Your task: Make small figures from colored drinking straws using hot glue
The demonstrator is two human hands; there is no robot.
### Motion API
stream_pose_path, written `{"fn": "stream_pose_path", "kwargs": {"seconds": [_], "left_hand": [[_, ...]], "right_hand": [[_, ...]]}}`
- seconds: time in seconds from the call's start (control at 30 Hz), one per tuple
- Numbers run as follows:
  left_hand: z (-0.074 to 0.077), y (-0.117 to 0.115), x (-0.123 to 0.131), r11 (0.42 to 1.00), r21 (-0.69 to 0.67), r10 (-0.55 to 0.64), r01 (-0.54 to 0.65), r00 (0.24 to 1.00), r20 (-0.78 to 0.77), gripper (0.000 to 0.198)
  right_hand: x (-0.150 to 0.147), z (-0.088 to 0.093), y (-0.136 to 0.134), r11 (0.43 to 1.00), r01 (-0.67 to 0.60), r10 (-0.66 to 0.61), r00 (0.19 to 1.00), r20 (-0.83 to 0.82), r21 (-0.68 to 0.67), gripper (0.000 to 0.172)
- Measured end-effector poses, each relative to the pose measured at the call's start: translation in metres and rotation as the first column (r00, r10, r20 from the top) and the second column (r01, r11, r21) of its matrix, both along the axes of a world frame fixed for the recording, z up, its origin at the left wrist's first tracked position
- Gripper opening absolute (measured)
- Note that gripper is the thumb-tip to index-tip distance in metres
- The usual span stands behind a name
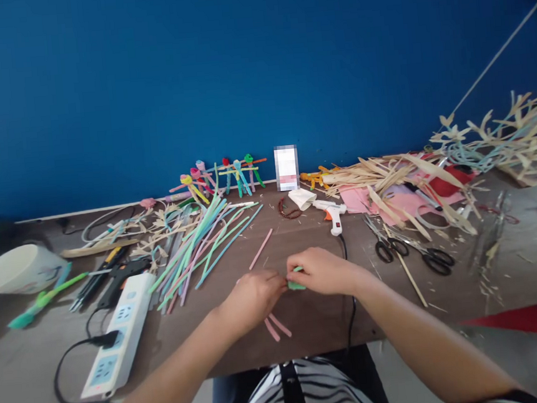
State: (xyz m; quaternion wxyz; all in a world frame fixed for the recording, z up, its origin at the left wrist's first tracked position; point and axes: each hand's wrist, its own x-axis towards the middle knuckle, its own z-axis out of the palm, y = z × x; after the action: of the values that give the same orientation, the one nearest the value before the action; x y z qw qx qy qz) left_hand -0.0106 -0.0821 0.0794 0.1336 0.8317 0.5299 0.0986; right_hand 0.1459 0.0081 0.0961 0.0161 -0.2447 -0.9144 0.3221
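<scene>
My left hand (258, 296) is closed in a pinch over the table near its front edge. Pink pipe cleaners (280, 326) stick out below it, and another pink pipe cleaner (260, 248) shows above; the fingers hide how they join. Close beside it, my right hand (319, 271) is closed, with thumb and fingers pinching a small piece of green pipe cleaner (297, 284). The fingertips of both hands nearly meet at this green piece. A loose bundle of pastel pipe cleaners (205, 232) lies to the left of my hands.
A white glue gun (334, 216) stands beyond my right hand, its cord running down to the table edge. Scissors (436, 261) lie right. At left are a power strip (120, 333), a black glue gun (122, 280) and a white bowl (20, 270). Pipe-cleaner figures (238, 176) lean on the wall.
</scene>
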Motion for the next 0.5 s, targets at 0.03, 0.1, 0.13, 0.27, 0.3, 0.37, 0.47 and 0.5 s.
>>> {"fn": "stream_pose_path", "kwargs": {"seconds": [0.03, 0.1, 0.13, 0.27, 0.3, 0.37, 0.47, 0.5], "left_hand": [[0.000, -0.001, -0.001, 1.000, 0.012, -0.007, 0.006, 0.995, 0.096, 0.020], [-0.001, -0.003, -0.002, 0.998, 0.030, 0.037, -0.047, 0.963, 0.268, 0.019], [-0.002, -0.004, -0.002, 0.995, 0.034, 0.081, -0.098, 0.939, 0.333, 0.018], [-0.006, -0.004, 0.002, 0.944, 0.053, 0.265, -0.325, 0.845, 0.464, 0.017], [-0.007, -0.003, 0.002, 0.928, 0.056, 0.301, -0.369, 0.828, 0.473, 0.016], [-0.012, -0.001, 0.004, 0.893, 0.054, 0.367, -0.447, 0.792, 0.487, 0.015], [-0.020, 0.001, 0.006, 0.845, 0.001, 0.450, -0.534, 0.714, 0.536, 0.015], [-0.023, 0.002, 0.007, 0.832, -0.027, 0.470, -0.554, 0.680, 0.563, 0.015]], "right_hand": [[0.000, -0.005, 0.005, 0.991, -0.027, 0.018, 0.998, -0.063, -0.132, 0.017], [-0.001, -0.018, 0.012, 0.913, -0.056, -0.008, 0.988, -0.156, -0.405, 0.019], [-0.002, -0.024, 0.013, 0.856, -0.028, -0.071, 0.983, -0.171, -0.517, 0.021], [-0.009, -0.045, 0.001, 0.699, 0.096, -0.350, 0.910, -0.222, -0.708, 0.018], [-0.012, -0.048, -0.004, 0.700, 0.124, -0.405, 0.880, -0.248, -0.703, 0.015], [-0.016, -0.052, -0.013, 0.716, 0.194, -0.500, 0.814, -0.297, -0.671, 0.011], [-0.020, -0.054, -0.022, 0.728, 0.283, -0.589, 0.723, -0.360, -0.624, 0.019], [-0.021, -0.055, -0.023, 0.736, 0.291, -0.596, 0.707, -0.381, -0.611, 0.018]]}}
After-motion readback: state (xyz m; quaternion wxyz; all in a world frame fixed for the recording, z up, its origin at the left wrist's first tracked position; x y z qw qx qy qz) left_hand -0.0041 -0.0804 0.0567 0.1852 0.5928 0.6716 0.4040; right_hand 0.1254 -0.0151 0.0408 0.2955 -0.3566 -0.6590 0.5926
